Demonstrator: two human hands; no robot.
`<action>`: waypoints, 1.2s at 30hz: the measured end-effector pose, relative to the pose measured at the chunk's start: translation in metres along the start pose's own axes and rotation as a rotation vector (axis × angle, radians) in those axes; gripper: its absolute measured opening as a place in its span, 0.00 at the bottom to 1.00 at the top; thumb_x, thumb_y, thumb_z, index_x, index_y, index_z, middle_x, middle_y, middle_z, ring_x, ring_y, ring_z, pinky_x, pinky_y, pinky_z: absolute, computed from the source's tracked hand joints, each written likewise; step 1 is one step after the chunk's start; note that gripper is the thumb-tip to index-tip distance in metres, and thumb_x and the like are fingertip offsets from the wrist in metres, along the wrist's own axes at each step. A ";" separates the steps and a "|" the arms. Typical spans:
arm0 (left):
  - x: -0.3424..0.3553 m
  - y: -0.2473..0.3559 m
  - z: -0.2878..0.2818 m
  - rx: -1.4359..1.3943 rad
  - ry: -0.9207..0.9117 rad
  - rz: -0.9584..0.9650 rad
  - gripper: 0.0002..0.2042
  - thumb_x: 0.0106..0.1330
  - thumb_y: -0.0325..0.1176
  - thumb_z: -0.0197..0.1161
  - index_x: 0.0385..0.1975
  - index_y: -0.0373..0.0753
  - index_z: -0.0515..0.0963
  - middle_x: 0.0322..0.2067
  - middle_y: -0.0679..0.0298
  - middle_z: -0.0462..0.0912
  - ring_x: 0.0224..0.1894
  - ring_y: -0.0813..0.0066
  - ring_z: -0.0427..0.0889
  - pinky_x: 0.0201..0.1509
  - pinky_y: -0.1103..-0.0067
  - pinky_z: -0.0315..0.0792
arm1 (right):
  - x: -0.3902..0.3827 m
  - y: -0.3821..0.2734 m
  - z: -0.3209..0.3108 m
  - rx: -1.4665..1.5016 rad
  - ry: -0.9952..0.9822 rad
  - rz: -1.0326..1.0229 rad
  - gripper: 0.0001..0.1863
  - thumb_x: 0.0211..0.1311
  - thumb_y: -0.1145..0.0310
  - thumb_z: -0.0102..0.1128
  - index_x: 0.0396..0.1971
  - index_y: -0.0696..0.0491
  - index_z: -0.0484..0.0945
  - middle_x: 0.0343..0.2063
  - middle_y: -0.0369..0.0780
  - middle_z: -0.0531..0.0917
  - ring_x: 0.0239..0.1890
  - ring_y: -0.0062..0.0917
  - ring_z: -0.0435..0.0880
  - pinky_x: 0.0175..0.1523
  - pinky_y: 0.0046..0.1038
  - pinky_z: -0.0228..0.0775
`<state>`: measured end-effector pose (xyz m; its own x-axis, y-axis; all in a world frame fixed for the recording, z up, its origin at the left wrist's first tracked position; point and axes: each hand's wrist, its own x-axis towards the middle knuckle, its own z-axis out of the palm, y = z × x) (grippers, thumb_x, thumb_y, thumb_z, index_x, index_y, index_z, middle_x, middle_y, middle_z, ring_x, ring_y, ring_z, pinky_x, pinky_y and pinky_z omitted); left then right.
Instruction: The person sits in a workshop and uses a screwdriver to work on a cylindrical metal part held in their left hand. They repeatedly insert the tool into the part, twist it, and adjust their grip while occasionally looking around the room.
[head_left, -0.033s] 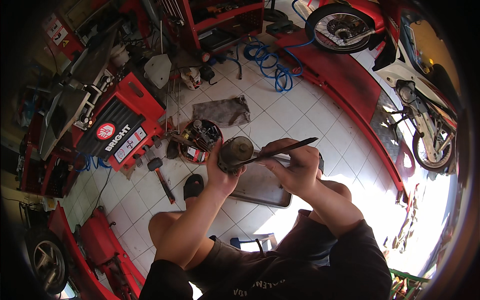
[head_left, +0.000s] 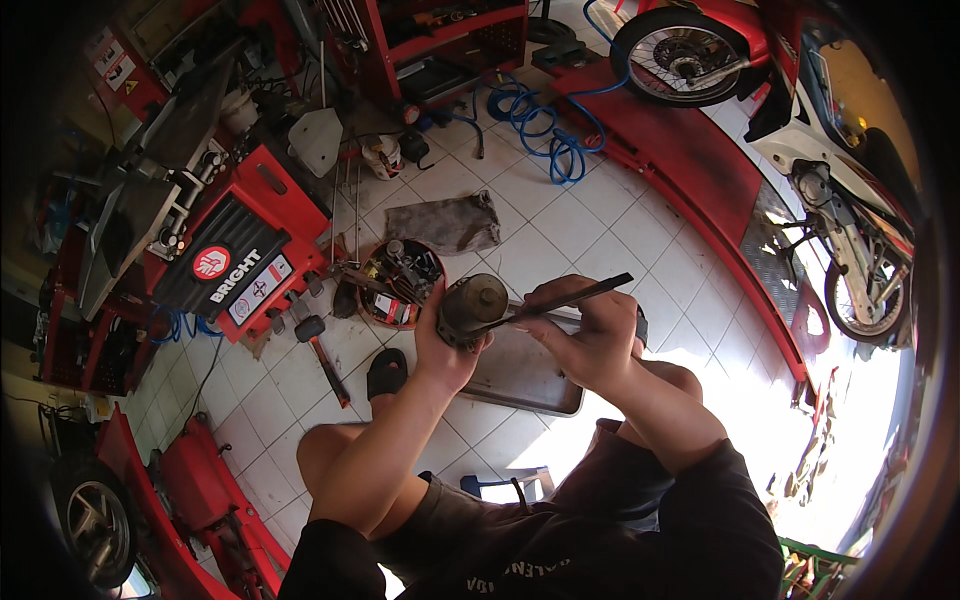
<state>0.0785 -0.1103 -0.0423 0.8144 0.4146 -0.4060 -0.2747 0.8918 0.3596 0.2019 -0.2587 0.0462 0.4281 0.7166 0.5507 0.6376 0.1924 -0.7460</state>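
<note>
While left hand (head_left: 440, 350) clamps the cylindrical motor part (head_left: 470, 308) above the metal tray (head_left: 525, 375), right hand (head_left: 585, 335) pinches a thin rod (head_left: 560, 300) into its end; probing step, needs steady aim.

White-lettered label with round emblem (head_left: 240, 272) on the red machine (head_left: 262, 215), upper left

the cylindrical part (head_left: 470, 308) is dull grey-brown with a tan end face. the thin tool (head_left: 570, 298) is black. the tray (head_left: 525, 372) is plain grey metal. the floor (head_left: 590, 235) is white square tile with dark grout lines. the rag (head_left: 443, 222) is grey. the hose (head_left: 540, 125) is blue. the tool cabinet (head_left: 235, 255) is red with a black panel.
</note>
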 end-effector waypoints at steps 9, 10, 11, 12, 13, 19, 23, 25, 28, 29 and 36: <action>0.006 -0.006 -0.016 -0.007 -0.167 -0.048 0.22 0.72 0.57 0.47 0.43 0.46 0.79 0.33 0.65 0.83 0.20 0.70 0.75 0.22 0.75 0.63 | 0.005 -0.007 0.002 0.114 -0.043 0.038 0.21 0.60 0.81 0.63 0.53 0.63 0.74 0.43 0.47 0.86 0.47 0.35 0.88 0.51 0.29 0.80; 0.007 -0.006 -0.018 0.010 -0.187 -0.048 0.22 0.72 0.57 0.47 0.43 0.46 0.79 0.33 0.65 0.83 0.20 0.70 0.75 0.22 0.75 0.63 | 0.005 -0.006 0.000 0.095 -0.051 0.037 0.19 0.59 0.81 0.64 0.51 0.63 0.77 0.42 0.47 0.86 0.46 0.34 0.88 0.50 0.29 0.80; 0.008 -0.006 -0.020 0.027 -0.208 -0.048 0.22 0.72 0.57 0.47 0.42 0.46 0.79 0.32 0.65 0.83 0.20 0.70 0.75 0.22 0.75 0.63 | 0.004 -0.006 -0.002 0.076 -0.058 0.037 0.17 0.58 0.81 0.65 0.49 0.62 0.79 0.42 0.46 0.87 0.44 0.34 0.89 0.49 0.29 0.81; 0.008 -0.007 -0.019 0.013 -0.176 -0.052 0.22 0.72 0.56 0.47 0.42 0.46 0.79 0.33 0.65 0.83 0.21 0.70 0.75 0.22 0.75 0.63 | 0.003 -0.005 -0.003 0.056 -0.064 0.038 0.15 0.58 0.81 0.66 0.46 0.62 0.81 0.41 0.46 0.87 0.43 0.33 0.89 0.48 0.28 0.81; 0.008 -0.008 -0.017 -0.001 -0.144 -0.055 0.21 0.72 0.56 0.47 0.42 0.46 0.79 0.33 0.65 0.83 0.21 0.69 0.75 0.22 0.75 0.63 | 0.006 -0.009 0.000 0.027 0.004 0.054 0.10 0.55 0.80 0.69 0.38 0.61 0.84 0.38 0.45 0.88 0.39 0.31 0.90 0.44 0.27 0.82; 0.009 -0.010 -0.022 0.015 -0.193 -0.074 0.21 0.72 0.56 0.46 0.42 0.47 0.79 0.33 0.65 0.83 0.22 0.70 0.75 0.22 0.75 0.63 | 0.013 -0.019 0.008 0.211 0.129 0.112 0.11 0.56 0.79 0.68 0.41 0.61 0.83 0.38 0.45 0.88 0.40 0.32 0.89 0.47 0.28 0.81; 0.007 -0.010 -0.009 -0.021 0.020 -0.063 0.22 0.73 0.56 0.45 0.42 0.46 0.79 0.32 0.64 0.83 0.17 0.69 0.73 0.22 0.75 0.62 | 0.005 -0.007 -0.006 0.149 -0.030 0.130 0.14 0.62 0.80 0.61 0.48 0.62 0.80 0.42 0.46 0.87 0.46 0.36 0.88 0.52 0.31 0.79; 0.008 -0.009 -0.014 -0.004 -0.041 -0.058 0.23 0.73 0.57 0.44 0.42 0.45 0.79 0.32 0.63 0.83 0.15 0.68 0.71 0.22 0.75 0.62 | 0.002 -0.003 -0.012 0.040 -0.110 0.135 0.15 0.64 0.80 0.57 0.50 0.63 0.78 0.43 0.47 0.87 0.49 0.38 0.87 0.54 0.32 0.77; 0.010 -0.011 -0.021 0.014 -0.104 -0.063 0.23 0.72 0.57 0.44 0.41 0.45 0.79 0.31 0.63 0.83 0.14 0.68 0.70 0.21 0.75 0.61 | 0.011 -0.008 -0.007 -0.024 -0.065 0.013 0.14 0.65 0.80 0.58 0.49 0.68 0.75 0.40 0.49 0.87 0.45 0.34 0.88 0.52 0.29 0.78; 0.010 -0.011 -0.023 0.018 -0.119 -0.066 0.23 0.72 0.57 0.44 0.41 0.45 0.79 0.30 0.63 0.83 0.13 0.68 0.69 0.21 0.75 0.61 | 0.012 -0.012 -0.003 0.046 -0.003 0.035 0.13 0.63 0.81 0.60 0.46 0.68 0.77 0.38 0.48 0.87 0.44 0.33 0.88 0.51 0.28 0.79; 0.006 -0.009 -0.015 0.010 -0.062 -0.075 0.24 0.73 0.58 0.43 0.40 0.45 0.78 0.29 0.62 0.82 0.13 0.68 0.69 0.21 0.76 0.60 | 0.004 -0.006 -0.006 0.047 -0.009 0.098 0.10 0.56 0.79 0.69 0.37 0.63 0.82 0.35 0.45 0.88 0.41 0.31 0.90 0.47 0.27 0.80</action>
<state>0.0786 -0.1128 -0.0605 0.8629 0.3340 -0.3793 -0.2064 0.9180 0.3386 0.2042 -0.2609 0.0553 0.4811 0.7393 0.4711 0.5620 0.1524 -0.8130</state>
